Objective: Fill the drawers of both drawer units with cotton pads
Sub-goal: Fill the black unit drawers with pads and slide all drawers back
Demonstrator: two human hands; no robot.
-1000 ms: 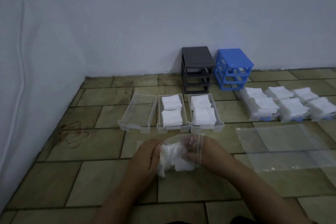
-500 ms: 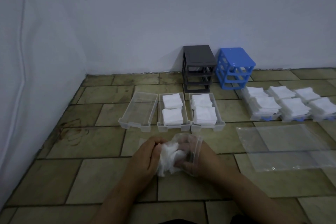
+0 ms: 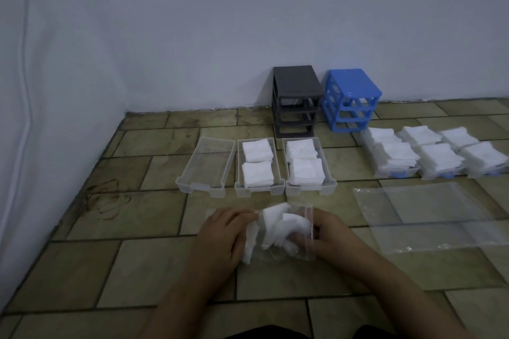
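1. Your left hand [image 3: 220, 239] and your right hand [image 3: 334, 237] are the nearest things, low in the middle, over the tiled floor [image 3: 82, 270]. They hold one small clear bag [image 3: 286, 245] between them.
2. Your left hand has its fingers curled on the white cotton pads [image 3: 278, 224] at the left end of the bag. Your right hand grips the right end of the bag, with the fingers curled around the plastic.
3. A flat empty plastic bag [image 3: 440, 217] lies on the floor to the right of your hands.
4. Just beyond your hands stand three clear drawers in a row. The left drawer [image 3: 205, 166] has nothing inside. The middle drawer [image 3: 259, 168] holds two stacks of pads, and the right drawer [image 3: 308, 165] also holds two stacks.
5. To the right of these drawers, more drawers with blue handles [image 3: 438, 158] are full with white pads.
6. Behind the clear drawers, at the wall [image 3: 248, 22], stands the grey drawer unit [image 3: 297, 99] with open slots. The blue drawer unit [image 3: 351, 99] stands just beside it on the right, also with open slots.
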